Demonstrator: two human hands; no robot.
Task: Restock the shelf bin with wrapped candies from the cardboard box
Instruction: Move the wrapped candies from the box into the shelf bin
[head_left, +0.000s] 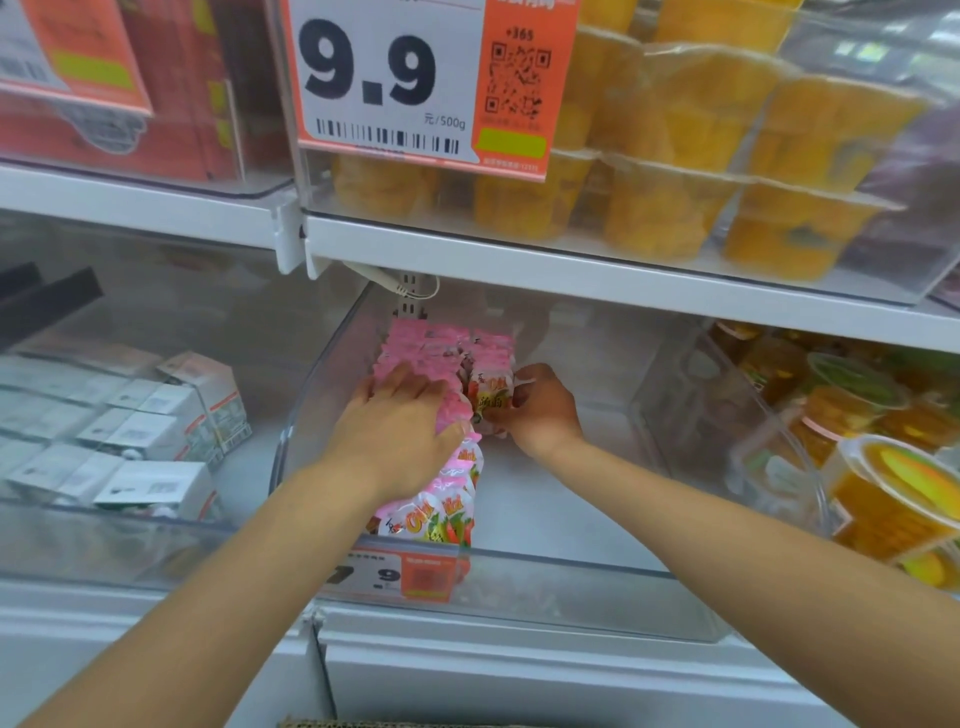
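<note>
White shop shelving is filling the view, with clear bins sitting on two levels. On the lower level the left hand is lying released, fingers spread and straight, pressing down on top of a row of pink wrapped candies. Just beside it the right hand is grasping one candy packet, fingers curled round it, holding it upright against the right flank of the row. Both forearms are reaching in over the front wall of the shelf bin.

The wrapped candies are standing packed together in a line running from the bin's front wall to its back, along the left side of the shelf bin; the front packets are showing fruit pictures and orange lettering. A small orange price label is hanging on the bin's front wall just below them.

In the neighbouring bin to the left, white cartons are lying in rows. To the right, another bin is holding yellow jelly cups. On the shelf above, orange fruit cups are sitting stacked behind a large price tag reading 9.9, and red packages are standing further left. At the bottom edge of the view, a thin strip of the cardboard box is showing.
</note>
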